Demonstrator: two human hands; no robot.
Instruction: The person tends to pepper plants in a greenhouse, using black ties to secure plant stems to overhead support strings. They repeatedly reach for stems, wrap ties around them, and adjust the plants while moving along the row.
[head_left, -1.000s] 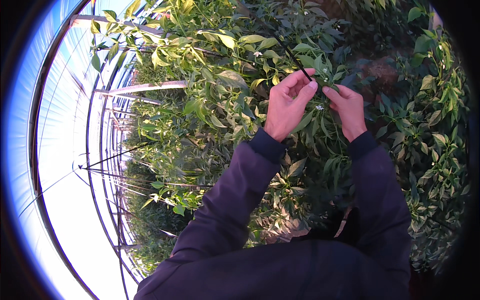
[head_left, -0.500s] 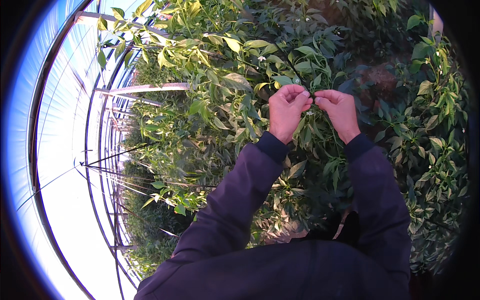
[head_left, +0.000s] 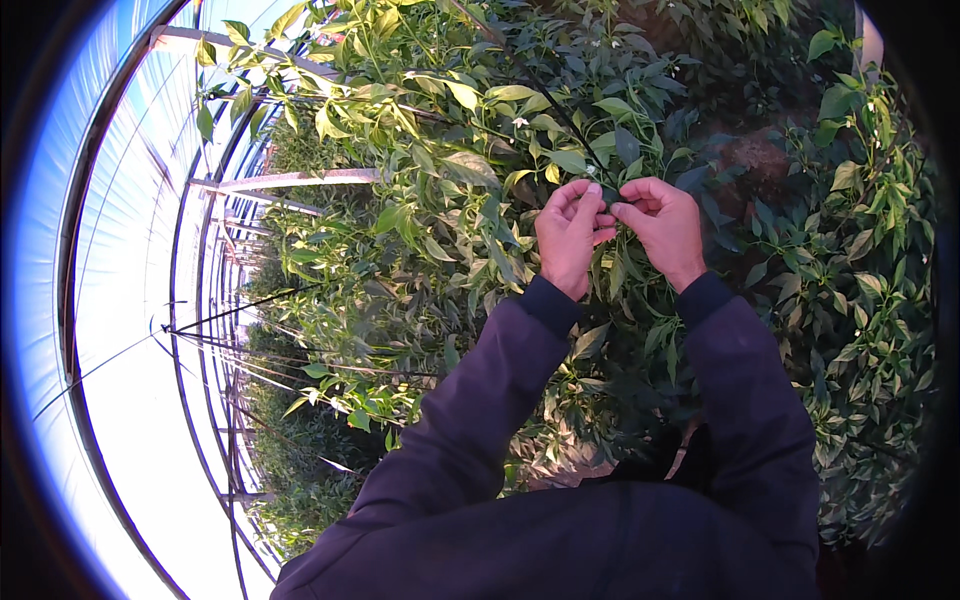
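Green leaves fill most of the view. They belong to tall leafy plants that stand in rows inside a greenhouse. A few small white flowers show among the leaves far up.

Two hands meet in the middle of the plants. The left hand and the right hand are side by side, with the fingertips touching or almost touching. Both hands are curled in. The left fingers and the right fingers pinch at the same small spot on a thin dark stem. The stem runs up and to the left from that spot, through the leaves. What sits right between the fingertips is too small to tell. It may be the stem or a leaf.

Both arms wear dark blue sleeves. They come up from the near edge.

More green plants stand on the right side. Between them and the hands a patch of brown soil shows.

On the left, the greenhouse wall is bright and pale blue. Curved metal bars run along it. Thin dark strings stretch from the wall toward the plants.
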